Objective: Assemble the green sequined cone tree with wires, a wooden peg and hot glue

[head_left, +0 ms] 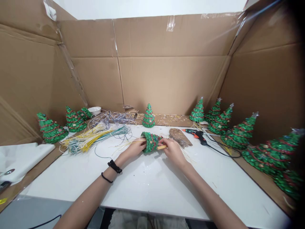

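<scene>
Your left hand (135, 148) is curled around the tip end of a green sequinned cone tree (150, 142), and your right hand (173, 151) is closed on its wide end. The tree lies on its side between them, held just above the white desk (143, 186). A wooden stick (162, 147) pokes out past your right fingers, but your hands hide how far it goes in and how it is held. A black strap (114, 166) and a thin black band (106, 178) circle your left wrist. Just beyond your right hand lies a brown textured piece (179, 137), hard to make out, and beside it a black and orange hot glue gun (194, 134) with its cord trailing across the desk. Past your left hand, a loose bundle of yellow and green wires (95, 139) spreads over the desk, with tangled purple-grey wires (113, 117) behind it and a white bowl (94, 110) further back. Finished sequinned trees (149, 116) stand in an arc along the cardboard walls (166, 82), and those at far right are cut off by the frame and dark edge. Something metal (7, 173) at far left is too cut off to name.
</scene>
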The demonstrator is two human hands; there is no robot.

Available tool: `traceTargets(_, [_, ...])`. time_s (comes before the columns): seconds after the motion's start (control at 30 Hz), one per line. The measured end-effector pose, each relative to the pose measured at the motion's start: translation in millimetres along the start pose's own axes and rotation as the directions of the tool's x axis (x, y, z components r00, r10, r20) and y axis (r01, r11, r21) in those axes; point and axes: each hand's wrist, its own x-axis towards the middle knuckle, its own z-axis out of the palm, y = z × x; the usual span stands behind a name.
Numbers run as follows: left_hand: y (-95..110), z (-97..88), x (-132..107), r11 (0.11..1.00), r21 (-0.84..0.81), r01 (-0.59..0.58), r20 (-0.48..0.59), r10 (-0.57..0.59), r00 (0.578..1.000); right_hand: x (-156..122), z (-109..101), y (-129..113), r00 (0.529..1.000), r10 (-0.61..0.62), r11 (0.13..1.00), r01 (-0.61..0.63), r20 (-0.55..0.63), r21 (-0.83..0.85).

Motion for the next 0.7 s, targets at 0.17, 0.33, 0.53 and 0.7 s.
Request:
traceTargets(0.17, [1, 1.3, -1, 1.000, 0.009, -0.003, -0.010, 0.003, 1.000, 1, -8, 10, 0.995, -0.090, 0.996, 0.089, 0.043, 0.026])
traceTargets(0.33, [3, 2.6, -1, 1.000, 0.024, 0.012, -0.022, -0.011, 1.000, 0, -7, 10, 0.988, -0.128, 0.990, 0.132, 0.089, -0.049])
traceTargets(0.53, [6, 1.3, -2, 1.000, -0.017, -0.001, -0.003, 0.001, 1.000, -2, -2, 5, 0.986, -0.113, 0.963, 0.138, 0.120, -0.230])
traceTargets(0.7, [-1, 1.9, -2, 0.998, -0.062, -0.026, -0.014, 0.026, 1.000, -4, 3, 2, 0.992, -0.071, 0.964, 0.095, 0.105, -0.249])
